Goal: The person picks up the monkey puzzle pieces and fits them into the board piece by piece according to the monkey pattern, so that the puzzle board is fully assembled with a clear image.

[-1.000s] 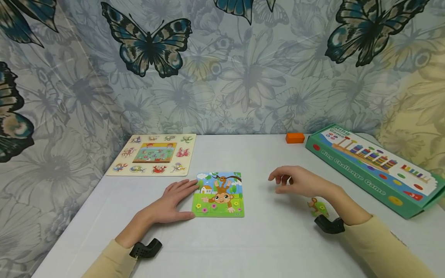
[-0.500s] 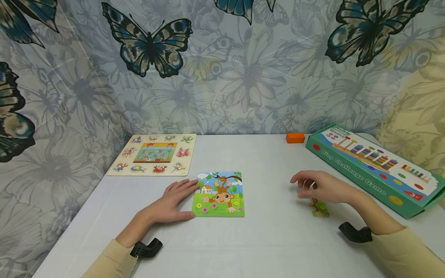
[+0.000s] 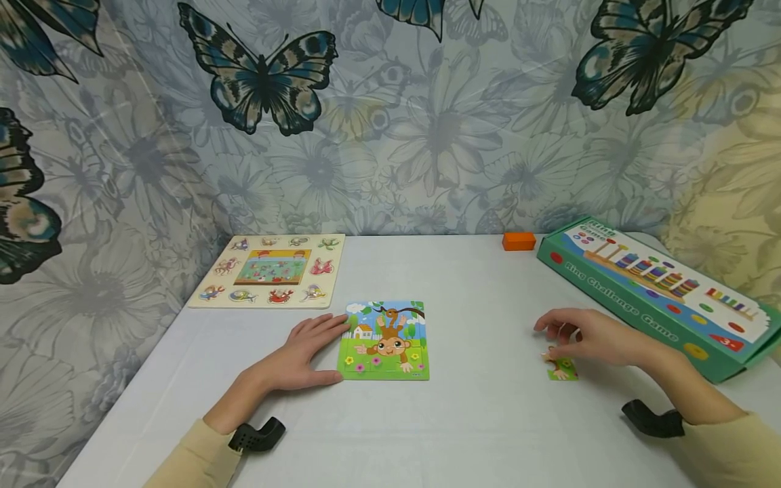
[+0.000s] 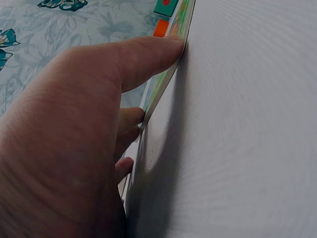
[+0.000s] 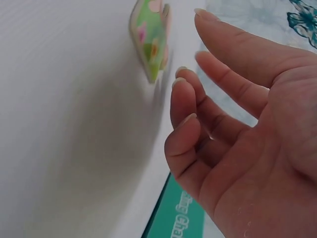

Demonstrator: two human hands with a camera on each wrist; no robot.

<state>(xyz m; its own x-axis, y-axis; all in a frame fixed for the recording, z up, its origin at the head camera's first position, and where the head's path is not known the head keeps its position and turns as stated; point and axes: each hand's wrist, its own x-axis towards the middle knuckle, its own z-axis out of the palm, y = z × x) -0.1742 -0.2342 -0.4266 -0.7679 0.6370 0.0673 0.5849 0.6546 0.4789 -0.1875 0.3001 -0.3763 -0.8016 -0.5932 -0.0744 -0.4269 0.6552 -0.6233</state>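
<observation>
A square monkey puzzle [image 3: 383, 349] lies flat in the middle of the table. My left hand [image 3: 295, 358] rests beside it with fingers spread, thumb and fingertips touching its left edge; the left wrist view has the thumb [image 4: 153, 57] on that edge. To the right lies a small loose green-and-brown puzzle piece [image 3: 564, 372], partly hidden; whether it is one piece or a few stacked, I cannot tell. Over it hovers my right hand [image 3: 586, 337], fingers loosely bent and holding nothing. In the right wrist view a gap separates the fingertips from the piece [image 5: 148, 37].
A peg puzzle board [image 3: 210, 274] with sea animals lies at the back left. At the back right stand an orange block [image 3: 518, 242] and a long green game box [image 3: 641, 318], close behind my right hand. Butterfly-patterned fabric [image 3: 427, 135] hangs behind the white table [image 3: 464, 434].
My right hand has moved right, away from the monkey puzzle, and is now over the loose piece. The left hand and the puzzle have stayed put.
</observation>
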